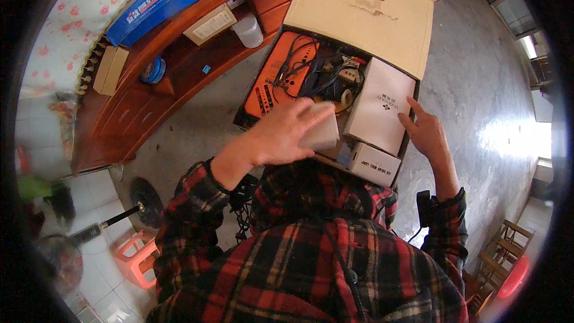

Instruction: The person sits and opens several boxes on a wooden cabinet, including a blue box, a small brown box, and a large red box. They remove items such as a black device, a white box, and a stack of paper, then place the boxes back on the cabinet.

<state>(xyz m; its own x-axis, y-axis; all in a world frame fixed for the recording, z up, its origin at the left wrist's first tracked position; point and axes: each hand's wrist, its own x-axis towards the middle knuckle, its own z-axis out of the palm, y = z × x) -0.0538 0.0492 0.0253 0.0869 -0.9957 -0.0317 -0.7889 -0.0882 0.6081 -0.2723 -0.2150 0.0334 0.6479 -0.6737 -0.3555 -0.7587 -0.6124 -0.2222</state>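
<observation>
A large lidded gift box [408,143] rests before me with its cream lid [350,4] folded back. My left hand [282,132] grips a small pale box [325,128] over its near left part; that small box is slightly blurred. The fingertips of my right hand [423,128] touch the right edge of a white carton [383,103] inside. Below that carton sits a smaller white lamp box [376,163]. On the left inside lies an orange device or case [282,67] with black cables [298,60] across it. Tangled cords and a small roll of tape [346,97] fill the middle.
To the left curves a reddish wooden cabinet [148,112] with a blue box [161,4], a brown carton [110,70], a blue tape roll [153,70] and a translucent cup [248,31]. An orange plastic stool [139,260] stands lower left; wooden chairs [502,251] are lower right.
</observation>
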